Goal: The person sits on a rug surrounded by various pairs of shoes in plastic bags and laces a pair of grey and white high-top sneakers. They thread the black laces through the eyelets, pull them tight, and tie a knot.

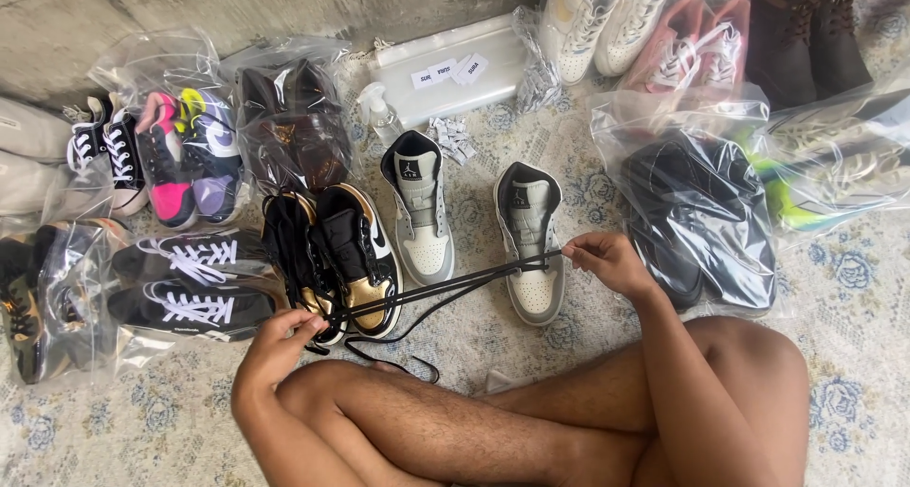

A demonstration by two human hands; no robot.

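A black shoelace (445, 283) is stretched taut between my two hands. My left hand (280, 340) pinches one end low at the left, close to a black and gold high-top pair (365, 250). My right hand (607, 259) pinches the other end at the right, just beside a grey and white high-top (531, 245). Its unlaced mate (422, 212) stands to the left of it. A loose part of the lace (408, 359) trails on the rug by my crossed legs.
Bagged shoes lie all around: black sneakers with white laces (190, 283) at left, pink and purple ones (185, 155), dark shoes (706, 217) at right. White and pink sneakers, brown boots (806, 32), a spray bottle (379, 112) and a clear box (455, 70) sit at the back.
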